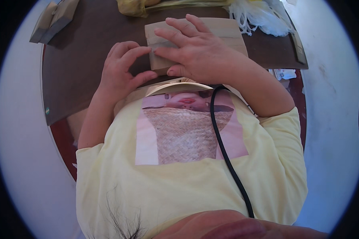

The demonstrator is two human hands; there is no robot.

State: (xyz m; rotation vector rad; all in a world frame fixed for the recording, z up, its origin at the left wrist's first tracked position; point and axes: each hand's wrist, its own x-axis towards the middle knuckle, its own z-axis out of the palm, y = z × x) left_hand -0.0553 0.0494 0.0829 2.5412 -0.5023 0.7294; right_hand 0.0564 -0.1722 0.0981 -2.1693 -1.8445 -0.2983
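Observation:
A flat brown cardboard box (226,28) lies on the dark brown table (83,67), close in front of my body. Over its left half rests my right hand (201,49), palm down with the fingers spread and the thumb near the front edge. My left hand (121,69) is at the box's left end. Its forefinger reaches the edge there, and its thumb stands apart, lower down by the front corner. The space between that thumb and forefinger shows bare table. Part of the box's top is hidden under my right hand and forearm.
Two brown cardboard boxes (56,20) stand at the far left table corner. At the far edge lies a yellow plastic bag (133,6), with a white plastic bag (263,18) behind the box on the right. A black cable (227,159) hangs down over my shirt.

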